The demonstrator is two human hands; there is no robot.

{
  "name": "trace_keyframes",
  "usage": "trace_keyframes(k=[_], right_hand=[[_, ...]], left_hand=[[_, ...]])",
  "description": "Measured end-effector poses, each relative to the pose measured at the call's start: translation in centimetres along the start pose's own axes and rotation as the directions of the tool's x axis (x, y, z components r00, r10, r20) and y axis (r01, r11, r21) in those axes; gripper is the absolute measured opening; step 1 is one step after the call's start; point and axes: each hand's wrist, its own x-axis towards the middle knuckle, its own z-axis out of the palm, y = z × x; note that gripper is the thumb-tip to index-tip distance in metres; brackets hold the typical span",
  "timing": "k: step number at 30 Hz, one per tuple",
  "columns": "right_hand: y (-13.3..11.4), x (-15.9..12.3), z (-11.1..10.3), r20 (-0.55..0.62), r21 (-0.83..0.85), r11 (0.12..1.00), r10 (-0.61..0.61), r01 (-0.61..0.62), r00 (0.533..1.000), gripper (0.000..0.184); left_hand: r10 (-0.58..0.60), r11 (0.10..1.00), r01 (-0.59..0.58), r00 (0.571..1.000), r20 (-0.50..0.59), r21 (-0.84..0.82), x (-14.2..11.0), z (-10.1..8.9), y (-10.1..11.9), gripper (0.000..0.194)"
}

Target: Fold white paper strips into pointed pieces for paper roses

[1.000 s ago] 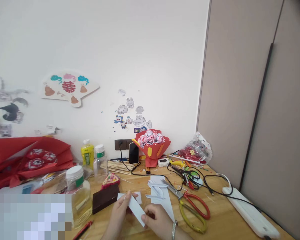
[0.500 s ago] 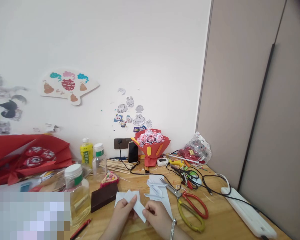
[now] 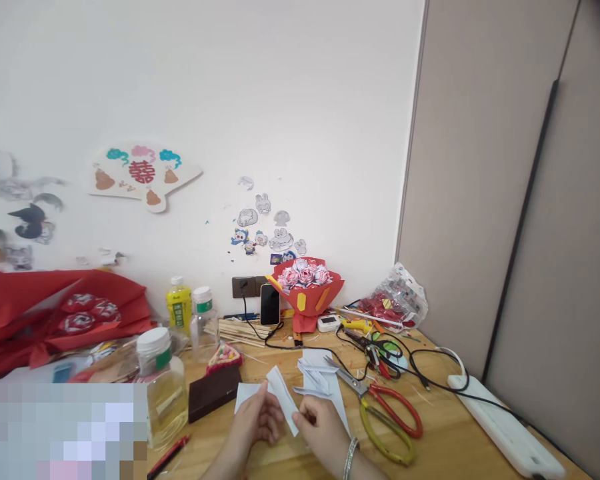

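Both of my hands are low in the middle of the view, over a wooden table (image 3: 445,447). They pinch a narrow folded strip of white paper (image 3: 283,396) between them. My left hand (image 3: 259,421) holds its lower left side with curled fingers. My right hand (image 3: 321,427), with a bracelet on the wrist, grips the strip's lower right end. A flat white sheet (image 3: 247,395) lies under my left hand. More folded white paper pieces (image 3: 316,379) lie just beyond my right hand.
Large scissors with red and yellow handles (image 3: 387,418) lie right of my hands. A dark brown box (image 3: 214,392), a clear bottle (image 3: 163,385), a red paper bouquet (image 3: 305,287), a phone (image 3: 269,304), tangled cables (image 3: 405,363) and a white power strip (image 3: 505,427) surround them.
The strip has swung from lying slanted down to the right to standing steeper, its top end raised. My hands have closed in together, and the view has shifted slightly.
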Motion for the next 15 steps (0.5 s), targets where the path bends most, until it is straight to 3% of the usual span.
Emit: trace_keyframes(k=[5,9,15], right_hand=[[-0.2,-0.2,-0.3,-0.016,-0.205,0.977,-0.061,0.057,0.998,0.019],[-0.6,-0.8,-0.3,0.027,-0.369,0.918,-0.148,0.147,0.989,0.010],[-1.4,-1.2,-0.9,0.132,-0.375,0.903,-0.172,0.210,0.976,0.013]], left_hand=[[0.047,0.987,-0.064,0.993,0.109,0.148,-1.3,1.9,-1.2,0.038],[0.036,0.984,-0.067,0.983,0.182,0.166,-1.5,1.9,-1.2,0.037],[0.042,0.992,-0.067,0.974,0.221,0.105,-1.8,1.6,-0.5,0.033]])
